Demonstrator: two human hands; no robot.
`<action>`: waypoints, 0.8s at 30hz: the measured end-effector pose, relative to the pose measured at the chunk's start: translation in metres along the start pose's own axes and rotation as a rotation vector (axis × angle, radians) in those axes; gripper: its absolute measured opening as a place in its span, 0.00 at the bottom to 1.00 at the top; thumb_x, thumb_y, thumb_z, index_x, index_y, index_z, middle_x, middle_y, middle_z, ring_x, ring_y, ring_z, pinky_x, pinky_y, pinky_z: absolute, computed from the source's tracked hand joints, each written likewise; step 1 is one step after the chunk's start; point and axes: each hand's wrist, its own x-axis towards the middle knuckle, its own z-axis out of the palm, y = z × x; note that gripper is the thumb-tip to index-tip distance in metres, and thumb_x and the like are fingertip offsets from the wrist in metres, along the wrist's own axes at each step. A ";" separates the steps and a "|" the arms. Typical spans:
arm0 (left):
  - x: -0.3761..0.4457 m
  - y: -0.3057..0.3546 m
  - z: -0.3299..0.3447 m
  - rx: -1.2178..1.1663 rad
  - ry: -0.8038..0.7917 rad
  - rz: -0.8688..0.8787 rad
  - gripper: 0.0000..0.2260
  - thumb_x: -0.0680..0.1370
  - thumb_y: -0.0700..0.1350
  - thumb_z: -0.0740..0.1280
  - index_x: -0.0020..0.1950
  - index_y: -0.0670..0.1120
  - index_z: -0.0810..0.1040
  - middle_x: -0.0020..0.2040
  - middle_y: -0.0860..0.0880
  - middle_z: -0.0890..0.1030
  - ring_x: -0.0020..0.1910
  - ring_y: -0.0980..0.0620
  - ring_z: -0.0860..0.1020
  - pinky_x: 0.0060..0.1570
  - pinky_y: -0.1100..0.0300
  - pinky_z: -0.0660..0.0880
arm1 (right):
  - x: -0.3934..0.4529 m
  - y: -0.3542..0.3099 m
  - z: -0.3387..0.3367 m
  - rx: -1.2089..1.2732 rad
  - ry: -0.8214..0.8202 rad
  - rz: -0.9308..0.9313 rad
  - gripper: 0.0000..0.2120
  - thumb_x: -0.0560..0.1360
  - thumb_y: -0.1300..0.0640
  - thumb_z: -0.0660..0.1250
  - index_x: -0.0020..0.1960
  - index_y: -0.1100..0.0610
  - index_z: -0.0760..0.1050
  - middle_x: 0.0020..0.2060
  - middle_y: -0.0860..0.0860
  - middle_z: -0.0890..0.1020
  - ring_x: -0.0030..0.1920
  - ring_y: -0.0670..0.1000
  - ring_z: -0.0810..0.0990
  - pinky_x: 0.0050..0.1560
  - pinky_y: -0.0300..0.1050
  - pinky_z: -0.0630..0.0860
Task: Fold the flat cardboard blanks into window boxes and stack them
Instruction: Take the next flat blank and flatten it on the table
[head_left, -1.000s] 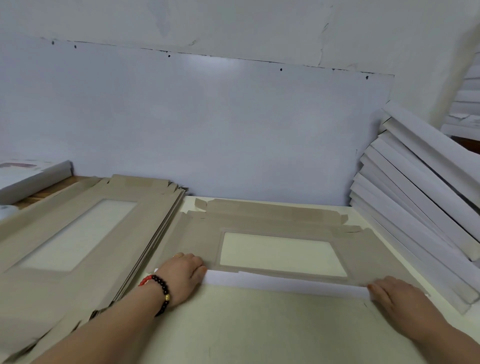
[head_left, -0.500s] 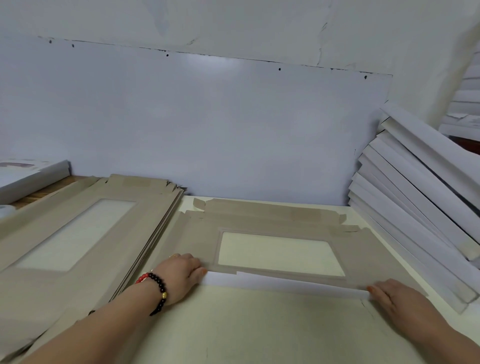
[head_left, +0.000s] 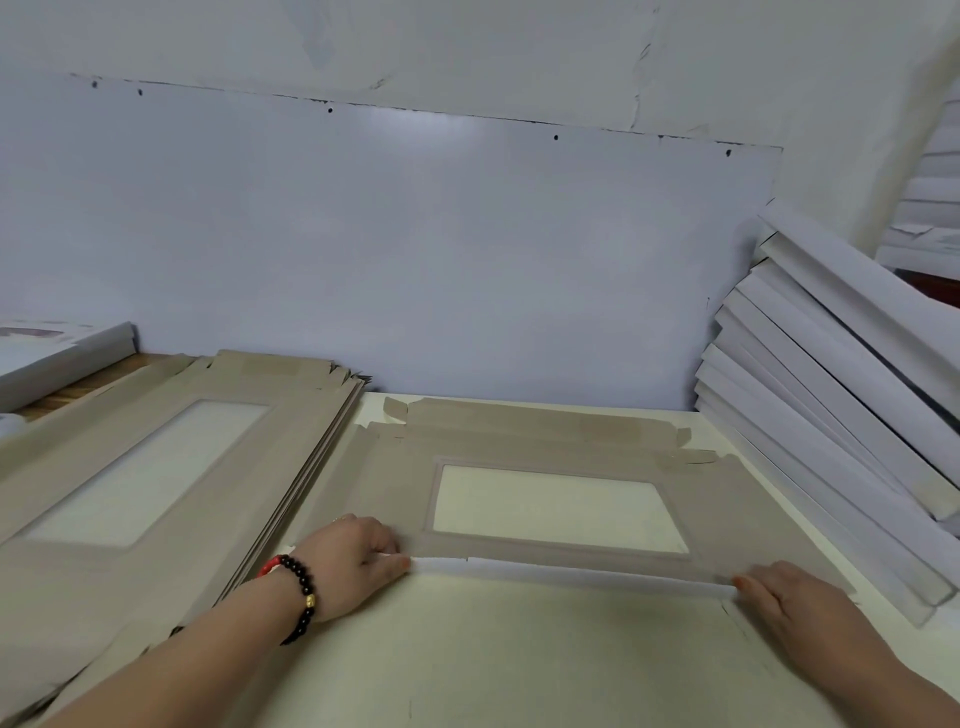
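Both forearms reach in from the near edge, palms down on the pale table (head_left: 519, 660). Left hand (head_left: 349, 564), beaded bracelet (head_left: 296, 592) on the wrist, fingers curled down, fingertips pressing the left end of a narrow white flap (head_left: 571, 574). Right hand (head_left: 795, 605) lies flatter, fingers loosely together, tips on the right end of the same flap. Can't tell whether either one pinches the flap or just presses it.

The flap is the near edge of the grey cardboard blank (head_left: 727, 499), turned up so its white side shows. The rest of the blank lies flat mid-table, grey side up, with the table showing through its window (head_left: 556, 506).

Left: a pile of flat blanks (head_left: 104, 467), same window cutout, edge just beside the working blank.
Right: a stack of folded white boxes (head_left: 841, 395), leaning.
Behind: a white panel (head_left: 415, 249) against the wall.
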 end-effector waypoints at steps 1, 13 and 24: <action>-0.002 0.000 0.000 -0.009 0.000 0.005 0.14 0.79 0.57 0.61 0.35 0.56 0.71 0.41 0.58 0.76 0.44 0.59 0.71 0.46 0.61 0.71 | -0.002 0.001 -0.001 0.029 -0.005 -0.012 0.10 0.80 0.51 0.60 0.43 0.44 0.78 0.41 0.45 0.78 0.42 0.45 0.78 0.45 0.43 0.73; -0.016 -0.004 0.014 0.145 -0.009 0.162 0.15 0.77 0.61 0.60 0.60 0.58 0.74 0.66 0.66 0.70 0.63 0.58 0.66 0.63 0.60 0.67 | -0.017 0.007 -0.007 0.022 -0.100 -0.073 0.15 0.73 0.50 0.72 0.60 0.48 0.80 0.62 0.41 0.76 0.63 0.46 0.76 0.64 0.42 0.69; 0.017 0.021 0.015 0.515 0.007 -0.116 0.20 0.81 0.57 0.47 0.65 0.51 0.70 0.66 0.49 0.69 0.66 0.46 0.65 0.67 0.51 0.58 | 0.017 -0.017 -0.008 -0.368 -0.083 -0.006 0.11 0.81 0.43 0.46 0.46 0.39 0.66 0.49 0.43 0.74 0.52 0.44 0.76 0.57 0.42 0.63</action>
